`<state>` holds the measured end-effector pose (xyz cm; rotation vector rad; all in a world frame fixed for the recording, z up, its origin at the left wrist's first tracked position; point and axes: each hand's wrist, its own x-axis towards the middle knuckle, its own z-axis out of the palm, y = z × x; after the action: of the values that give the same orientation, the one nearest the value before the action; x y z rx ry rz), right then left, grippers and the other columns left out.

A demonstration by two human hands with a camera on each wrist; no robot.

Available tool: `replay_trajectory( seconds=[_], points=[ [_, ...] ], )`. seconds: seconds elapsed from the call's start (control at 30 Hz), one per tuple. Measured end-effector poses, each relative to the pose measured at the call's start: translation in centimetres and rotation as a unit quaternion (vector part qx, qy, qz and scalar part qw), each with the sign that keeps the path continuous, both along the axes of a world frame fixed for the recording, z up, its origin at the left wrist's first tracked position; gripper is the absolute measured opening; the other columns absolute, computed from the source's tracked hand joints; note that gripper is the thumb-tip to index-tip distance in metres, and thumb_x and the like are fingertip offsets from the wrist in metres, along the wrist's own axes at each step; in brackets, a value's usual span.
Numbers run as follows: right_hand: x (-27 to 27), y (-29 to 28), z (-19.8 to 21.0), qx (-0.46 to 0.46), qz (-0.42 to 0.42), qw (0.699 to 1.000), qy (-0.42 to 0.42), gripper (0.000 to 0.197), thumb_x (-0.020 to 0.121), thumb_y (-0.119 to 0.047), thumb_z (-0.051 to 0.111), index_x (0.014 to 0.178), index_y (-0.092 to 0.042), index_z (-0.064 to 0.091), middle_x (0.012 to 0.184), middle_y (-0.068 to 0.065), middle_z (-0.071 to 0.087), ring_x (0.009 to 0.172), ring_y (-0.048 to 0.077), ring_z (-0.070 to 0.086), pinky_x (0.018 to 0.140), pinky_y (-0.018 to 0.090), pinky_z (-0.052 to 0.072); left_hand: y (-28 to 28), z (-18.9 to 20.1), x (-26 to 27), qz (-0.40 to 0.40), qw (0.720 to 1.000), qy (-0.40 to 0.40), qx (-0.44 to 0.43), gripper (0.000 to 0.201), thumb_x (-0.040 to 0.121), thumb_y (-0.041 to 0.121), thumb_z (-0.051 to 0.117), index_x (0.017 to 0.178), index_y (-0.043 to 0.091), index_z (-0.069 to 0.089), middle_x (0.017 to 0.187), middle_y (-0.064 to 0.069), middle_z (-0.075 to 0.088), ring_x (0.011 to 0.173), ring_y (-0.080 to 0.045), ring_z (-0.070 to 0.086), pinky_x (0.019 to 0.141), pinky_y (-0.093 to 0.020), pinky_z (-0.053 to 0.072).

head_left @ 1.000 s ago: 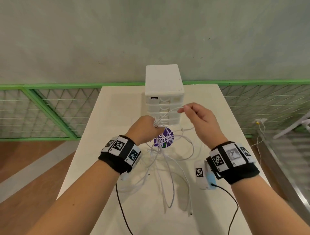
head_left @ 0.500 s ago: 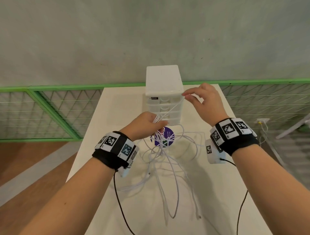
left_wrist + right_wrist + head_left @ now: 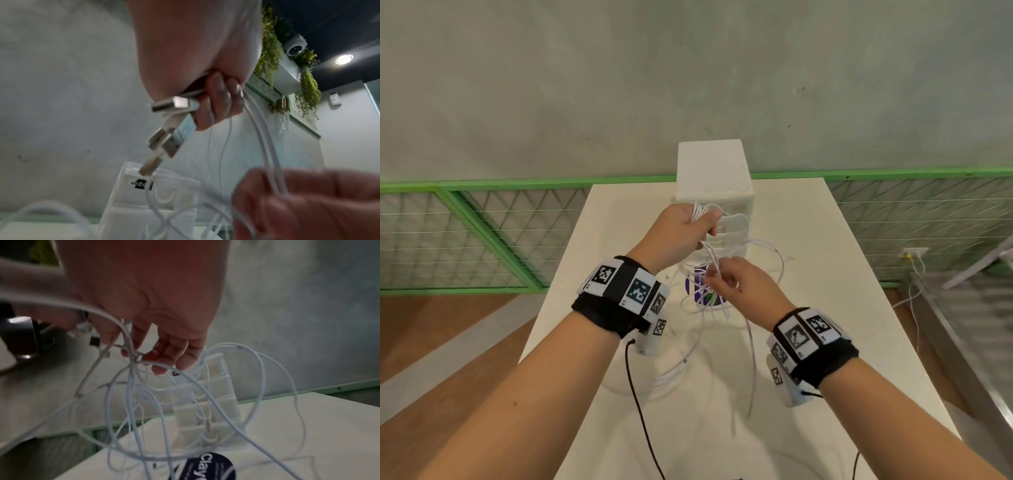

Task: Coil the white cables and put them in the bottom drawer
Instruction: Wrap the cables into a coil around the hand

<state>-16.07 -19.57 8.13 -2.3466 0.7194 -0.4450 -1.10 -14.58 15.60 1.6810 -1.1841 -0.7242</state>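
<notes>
A tangle of thin white cables (image 3: 751,346) hangs from both hands over the white table (image 3: 825,308). My left hand (image 3: 688,226) is raised in front of the white drawer unit (image 3: 714,171) and grips a bunch of cable ends; their silver USB plugs (image 3: 174,123) stick out of its fist. Lower and nearer, my right hand (image 3: 726,284) pinches a few strands (image 3: 275,181) running down from the left hand. Loose loops (image 3: 216,394) sag to the table. The drawers (image 3: 213,404) look closed.
A round purple and white label or lid (image 3: 700,286), marked "Clay" (image 3: 207,465), lies on the table under the cables, just before the drawer unit. Green mesh railing (image 3: 482,236) borders the table's far edge. Black sensor leads (image 3: 640,411) trail from both wrists.
My left hand rose with its bunch, up in front of the drawer unit. My right hand came down from beside the unit's top toward me and now pinches strands below the left hand.
</notes>
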Motion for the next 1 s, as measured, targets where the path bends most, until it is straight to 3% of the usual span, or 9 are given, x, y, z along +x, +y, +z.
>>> replay_trajectory(
  seconds=[0.07,0.17,0.27,0.47,0.53,0.7,0.8,0.93,1.0],
  points=[
    [-0.3,-0.7,-1.4,-0.07,0.0,0.997,0.031,0.021,0.091,-0.041,0.049,0.1,-0.025,0.059,0.079,-0.005,0.055,0.077,0.017,0.055,0.075,0.04,0.045,0.1,0.1,0.3,-0.002,1.0,-0.018,0.012,0.04,0.095,0.029,0.053,0.058,0.015,0.055,0.035,0.011,0.042,0.031,-0.001,0.039,0.038,-0.008,0.031],
    [-2.3,-2.7,-3.7,-0.135,0.001,0.979,0.152,0.032,0.091,-0.045,0.047,0.119,-0.03,0.05,0.099,-0.001,0.066,0.096,0.022,0.059,0.086,0.037,0.038,0.7,0.4,2.3,0.046,0.998,-0.017,0.033,0.039,0.093,0.034,0.054,0.058,0.017,0.056,0.045,0.008,0.046,0.037,-0.004,0.041,0.047,-0.019,0.035],
    [-5.8,-4.5,-5.9,-0.123,-0.029,0.96,0.249,0.031,0.092,-0.04,0.046,0.121,-0.031,0.047,0.111,-0.001,0.067,0.105,0.022,0.059,0.091,0.036,0.034,1.3,0.9,4.6,0.108,0.994,0.009,0.03,0.039,0.092,0.032,0.056,0.056,0.016,0.056,0.047,0.003,0.044,0.037,-0.008,0.04,0.046,-0.022,0.032],
    [-8.5,-6.2,-7.2,-0.054,-0.107,0.933,0.34,0.039,0.086,-0.044,0.052,0.123,-0.033,0.046,0.124,0.001,0.057,0.116,0.022,0.051,0.101,0.039,0.032,2.0,-0.1,3.3,0.06,0.989,-0.088,0.101,0.039,0.093,0.03,0.053,0.057,0.015,0.058,0.048,-0.001,0.048,0.043,-0.014,0.041,0.047,-0.024,0.032],
    [-7.7,-5.8,-5.8,0.026,-0.103,0.95,0.295,0.05,0.08,-0.038,0.06,0.127,-0.029,0.047,0.135,0.003,0.047,0.122,0.023,0.046,0.105,0.039,0.034,1.6,-0.2,2.4,0.054,0.991,-0.077,0.097,0.04,0.093,0.028,0.053,0.056,0.015,0.058,0.047,-0.001,0.046,0.042,-0.014,0.039,0.046,-0.024,0.031],
    [-4.3,-3.2,1.2,0.032,-0.139,0.987,-0.072,0.071,0.069,-0.052,0.062,0.132,-0.025,0.044,0.128,-0.007,0.044,0.12,0.012,0.045,0.102,0.031,0.036,0.1,0.5,0.0,0.01,0.988,-0.117,0.096,0.041,0.095,0.029,0.05,0.058,0.014,0.059,0.049,0.0,0.049,0.032,-0.003,0.04,0.044,-0.02,0.033],
    [-2.5,-2.0,3.8,0.057,-0.031,0.996,-0.068,0.098,0.069,-0.043,0.075,0.146,-0.029,0.015,0.148,-0.008,0.029,0.134,0.004,0.027,0.111,0.027,0.023,-0.4,1.0,-1.4,-0.02,0.984,-0.139,0.106,0.04,0.095,0.03,0.051,0.059,0.013,0.059,0.049,0.0,0.05,0.029,-0.001,0.042,0.038,-0.013,0.03],
    [-2.3,-1.7,5.1,0.115,0.033,0.983,-0.139,0.084,0.074,-0.04,0.055,0.146,-0.025,0.014,0.153,-0.004,0.026,0.137,0.002,0.023,0.113,0.024,0.02,-0.4,1.8,-1.7,-0.028,0.982,-0.158,0.099,0.04,0.096,0.026,0.05,0.059,0.012,0.057,0.05,0.002,0.05,0.029,0.002,0.044,0.032,-0.009,0.027],
    [-2.2,-1.4,4.8,0.108,0.014,0.987,-0.119,0.097,0.071,-0.049,0.063,0.146,-0.03,0.006,0.154,-0.009,0.021,0.138,0.0,0.02,0.112,0.021,0.019,-0.3,2.1,-1.5,-0.018,0.982,-0.158,0.102,0.039,0.095,0.025,0.05,0.058,0.015,0.055,0.05,0.004,0.05,0.028,0.002,0.044,0.032,-0.008,0.027]
  ],
)
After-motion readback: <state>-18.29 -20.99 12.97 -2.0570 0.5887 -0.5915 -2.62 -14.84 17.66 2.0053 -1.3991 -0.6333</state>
